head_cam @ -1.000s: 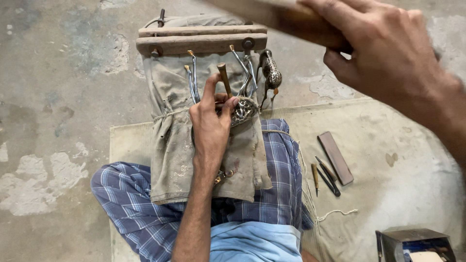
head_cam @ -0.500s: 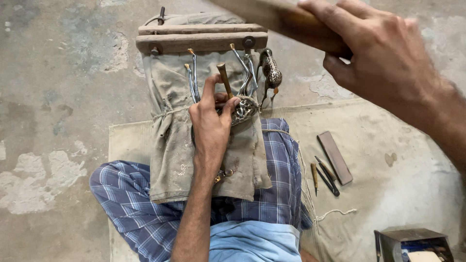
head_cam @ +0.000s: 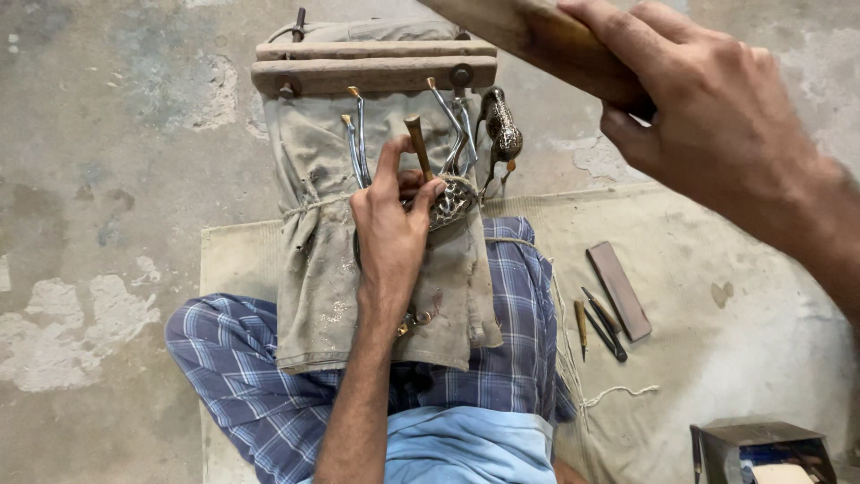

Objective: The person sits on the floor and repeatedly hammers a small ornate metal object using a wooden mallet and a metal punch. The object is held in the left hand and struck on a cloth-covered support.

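Two fingers of our left hand (head_cam: 392, 235) pinch the chisel (head_cam: 417, 146) on the metal ornament (head_cam: 451, 203) over our lap, while our right hand (head_cam: 708, 116) grips the raised wooden mallet (head_cam: 537, 36), so an off-centre blow could strike them.

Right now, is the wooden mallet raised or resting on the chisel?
Raised: the right hand holds the wooden mallet well above the chisel.

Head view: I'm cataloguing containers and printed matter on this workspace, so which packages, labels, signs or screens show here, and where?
Metal box: bottom right corner on the cloth mat, open-topped, grey sheet metal; something pale inside, contents unclear.
No labels, signs or screens show anywhere.
Nearest the box lie a flat brown bar and thin pointed tools, none wrapped or marked.
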